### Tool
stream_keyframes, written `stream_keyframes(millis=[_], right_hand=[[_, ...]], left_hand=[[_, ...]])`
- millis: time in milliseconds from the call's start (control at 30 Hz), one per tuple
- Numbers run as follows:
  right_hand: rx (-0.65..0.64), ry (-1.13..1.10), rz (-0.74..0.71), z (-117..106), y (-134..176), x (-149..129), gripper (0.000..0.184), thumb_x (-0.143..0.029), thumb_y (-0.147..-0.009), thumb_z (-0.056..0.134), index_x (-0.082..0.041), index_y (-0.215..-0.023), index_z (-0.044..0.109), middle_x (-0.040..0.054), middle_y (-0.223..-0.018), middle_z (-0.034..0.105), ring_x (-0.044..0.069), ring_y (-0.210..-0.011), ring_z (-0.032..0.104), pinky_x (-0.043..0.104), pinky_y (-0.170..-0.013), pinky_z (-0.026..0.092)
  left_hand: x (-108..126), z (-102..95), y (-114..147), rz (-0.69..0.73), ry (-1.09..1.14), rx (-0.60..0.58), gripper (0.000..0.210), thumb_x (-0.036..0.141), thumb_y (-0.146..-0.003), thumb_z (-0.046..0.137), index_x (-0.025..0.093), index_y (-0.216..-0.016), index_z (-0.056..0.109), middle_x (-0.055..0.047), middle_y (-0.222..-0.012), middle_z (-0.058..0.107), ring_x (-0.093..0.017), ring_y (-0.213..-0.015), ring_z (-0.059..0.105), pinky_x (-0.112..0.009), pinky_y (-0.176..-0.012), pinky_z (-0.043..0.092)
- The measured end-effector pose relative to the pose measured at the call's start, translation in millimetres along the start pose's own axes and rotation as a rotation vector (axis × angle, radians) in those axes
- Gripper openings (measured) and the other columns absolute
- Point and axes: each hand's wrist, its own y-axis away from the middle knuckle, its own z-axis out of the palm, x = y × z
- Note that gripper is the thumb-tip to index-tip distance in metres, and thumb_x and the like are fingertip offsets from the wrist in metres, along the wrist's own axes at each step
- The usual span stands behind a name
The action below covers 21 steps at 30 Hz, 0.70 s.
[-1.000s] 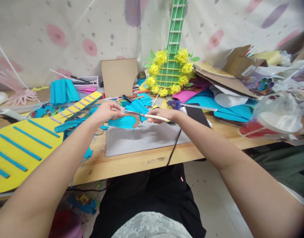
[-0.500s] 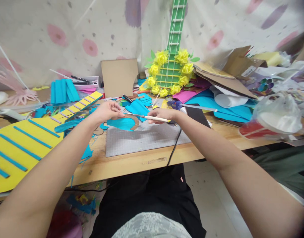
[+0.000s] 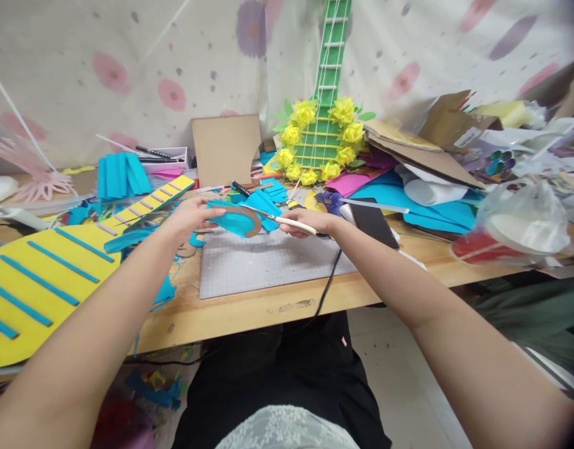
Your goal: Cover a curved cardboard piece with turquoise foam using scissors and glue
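My left hand (image 3: pixel 192 218) grips the left end of a curved cardboard piece covered with blue paper (image 3: pixel 235 222), held above the grey cutting mat (image 3: pixel 249 268). Brown cardboard shows along the piece's right edge. In my right hand (image 3: pixel 310 221) is a pair of scissors (image 3: pixel 293 224) with cream handles. Their blades point left and lie at the upper right edge of the blue piece; whether they touch it I cannot tell. My right fingers are wrapped round the handles and partly hidden.
A yellow striped board (image 3: pixel 48 274) lies at the left. A green guitar-shaped model with yellow flowers (image 3: pixel 319 137) stands at the back. A glue gun (image 3: pixel 331 201), a black phone-like slab (image 3: pixel 373 222) and a bagged red cup (image 3: pixel 506 231) are to the right. A black cable hangs over the table edge.
My left hand has moved a little left and its hold on the blue-covered piece has shifted. The piece is turned and raised slightly. The scissors' blades tilt more upward to the left.
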Motion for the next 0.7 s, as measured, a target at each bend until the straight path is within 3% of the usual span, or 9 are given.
stream_keyframes(millis=[100,400,700], right_hand=[[-0.025,0.047,-0.026,0.8,1.2,3.8,0.041,-0.052,-0.074,0.06,-0.017,-0.071,0.038,-0.0086,-0.051,0.035,0.003,-0.042,0.033,0.017,-0.039,0.024],[-0.081,0.209,-0.113,7.5,2.3,-5.1,0.051,-0.066,-0.077,0.044,-0.015,-0.079,0.043,-0.0049,-0.059,0.042,0.005,-0.05,0.041,0.021,-0.049,0.032],[-0.064,0.208,-0.112,9.9,-0.4,-8.4,0.042,-0.057,-0.081,0.048,-0.016,-0.076,0.042,-0.0058,-0.056,0.041,0.004,-0.048,0.038,0.018,-0.045,0.031]], left_hand=[[-6.5,-0.7,-1.4,-0.041,0.056,-0.028,0.05,0.032,-0.046,0.081,0.018,-0.091,0.064,-0.005,-0.085,0.069,-0.021,-0.077,0.066,-0.03,-0.064,0.053],[2.4,12.7,4.8,0.038,-0.059,-0.004,0.055,0.034,-0.047,0.08,0.016,-0.096,0.063,-0.005,-0.076,0.067,-0.019,-0.067,0.064,-0.029,-0.059,0.048],[5.2,15.8,6.6,0.023,-0.064,-0.028,0.058,0.036,-0.044,0.081,0.016,-0.094,0.061,-0.006,-0.078,0.068,-0.019,-0.068,0.064,-0.031,-0.063,0.048]])
